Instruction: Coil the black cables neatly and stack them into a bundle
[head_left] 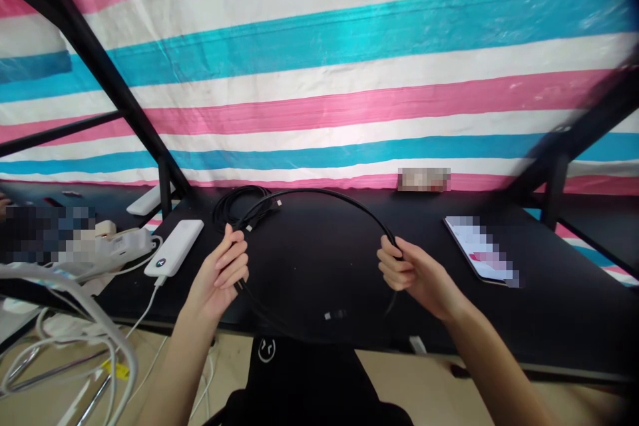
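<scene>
A black cable (319, 192) arches between my two hands above the black table. My left hand (227, 269) is closed around one side of it, with strands hanging below the fingers. On the other side, my right hand (407, 269) pinches the cable between thumb and fingers, and a short length drops beneath it. A cable plug (329, 315) with a light metal tip shows low between the hands, near the table's front edge. Behind my left hand lies a coiled black cable (227, 203) with two metal-tipped plugs.
A white power bank (174, 247) with a white cord lies left of my left hand. White power strips (122, 246) and tangled white cables (94, 306) crowd the far left. A phone (479, 249) rests on the right; black frame bars (100, 60) flank the striped sheet (349, 46).
</scene>
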### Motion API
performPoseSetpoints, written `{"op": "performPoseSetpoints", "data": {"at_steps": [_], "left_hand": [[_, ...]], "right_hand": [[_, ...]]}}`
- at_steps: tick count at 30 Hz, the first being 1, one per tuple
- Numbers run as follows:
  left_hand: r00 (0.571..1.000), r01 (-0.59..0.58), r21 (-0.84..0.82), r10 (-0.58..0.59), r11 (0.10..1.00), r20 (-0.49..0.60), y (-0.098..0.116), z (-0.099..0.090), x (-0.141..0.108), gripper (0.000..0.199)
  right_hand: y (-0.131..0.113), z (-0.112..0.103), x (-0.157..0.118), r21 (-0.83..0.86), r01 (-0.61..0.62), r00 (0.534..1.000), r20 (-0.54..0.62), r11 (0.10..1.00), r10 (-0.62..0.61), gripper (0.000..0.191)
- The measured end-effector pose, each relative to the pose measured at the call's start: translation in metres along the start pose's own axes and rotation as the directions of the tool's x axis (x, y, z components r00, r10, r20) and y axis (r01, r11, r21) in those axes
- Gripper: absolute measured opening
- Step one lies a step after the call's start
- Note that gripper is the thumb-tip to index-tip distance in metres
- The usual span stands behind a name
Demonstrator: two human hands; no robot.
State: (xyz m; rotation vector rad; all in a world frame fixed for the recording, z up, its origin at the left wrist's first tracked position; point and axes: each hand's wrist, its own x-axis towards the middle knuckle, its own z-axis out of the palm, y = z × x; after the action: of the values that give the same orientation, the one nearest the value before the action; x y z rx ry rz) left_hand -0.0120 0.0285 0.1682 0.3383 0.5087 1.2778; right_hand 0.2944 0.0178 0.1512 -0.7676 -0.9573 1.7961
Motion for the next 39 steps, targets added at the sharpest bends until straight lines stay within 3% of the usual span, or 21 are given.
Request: {"op": "performPoseSetpoints", "data": {"at_steps": [4,8,10,12,14,16,19,22,25,28,31,35,37,39], "left_hand": [[0.984,0.178,-0.12,-0.177,0.977,0.017,0.01,0.001,-0.001,0.028],[0.991,0.135,-0.132,-0.134,0.982,0.016,-0.002,0.01,0.002,0.023],[0.997,0.079,0.007,-0.079,0.997,0.009,-0.015,0.012,0.007,0.025],[1.0,-0.015,0.281,0.017,0.96,-0.005,-0.03,0.009,0.013,0.025],[0.989,-0.13,0.544,0.15,0.829,0.008,-0.041,0.001,0.018,0.022],[0.976,-0.183,0.666,0.216,0.723,0.033,-0.05,-0.008,0.02,0.024],[0.987,-0.143,0.718,0.156,0.681,0.048,-0.065,-0.015,0.017,0.028],[0.997,-0.081,0.751,0.063,0.655,0.053,-0.087,-0.013,0.011,0.031],[0.997,-0.037,0.69,-0.019,0.723,0.074,-0.108,-0.006,0.009,0.036],[0.99,-0.034,0.524,-0.042,0.851,0.132,-0.113,0.0,0.01,0.036],[0.989,-0.133,0.438,0.089,0.889,0.119,-0.101,0.004,0.013,0.033],[0.952,-0.303,0.555,0.277,0.775,0.132,-0.08,0.004,0.017,0.024],[0.941,-0.325,0.642,0.303,0.694,0.149,-0.075,0.001,0.018,0.022],[0.94,-0.318,0.724,0.305,0.613,0.155,-0.073,-0.003,0.019,0.026]], "right_hand": [[0.0,-0.013,-0.002,-0.034,-0.047,0.999,-0.029,0.998,0.046,0.036],[0.009,-0.008,0.004,-0.001,-0.004,0.997,-0.077,1.0,0.004,0.034],[0.01,0.001,0.008,0.042,0.084,0.989,-0.129,0.996,-0.078,0.036],[0.008,0.01,0.01,0.052,0.172,0.971,-0.177,0.984,-0.16,0.037],[0.002,0.016,0.008,-0.005,0.237,0.951,-0.204,0.971,-0.233,0.036],[-0.005,0.019,0.004,-0.11,0.287,0.926,-0.221,0.952,-0.305,0.037],[-0.012,0.022,0.001,-0.23,0.364,0.876,-0.244,0.902,-0.416,0.039],[-0.01,0.032,0.006,-0.236,0.447,0.825,-0.263,0.863,-0.5,0.039],[0.003,0.042,0.015,-0.234,0.485,0.801,-0.268,0.843,-0.535,0.04],[0.017,0.041,0.019,-0.186,0.443,0.854,-0.21,0.877,-0.476,0.042],[0.025,0.026,0.013,-0.212,0.32,0.938,-0.069,0.924,-0.341,0.038],[0.024,0.009,-0.003,-0.423,0.173,0.982,0.008,0.89,-0.187,0.023],[0.022,0.006,-0.008,-0.424,0.131,0.984,-0.057,0.896,-0.171,0.019],[0.02,0.005,-0.01,-0.364,0.111,0.97,-0.164,0.925,-0.181,0.027]]}}
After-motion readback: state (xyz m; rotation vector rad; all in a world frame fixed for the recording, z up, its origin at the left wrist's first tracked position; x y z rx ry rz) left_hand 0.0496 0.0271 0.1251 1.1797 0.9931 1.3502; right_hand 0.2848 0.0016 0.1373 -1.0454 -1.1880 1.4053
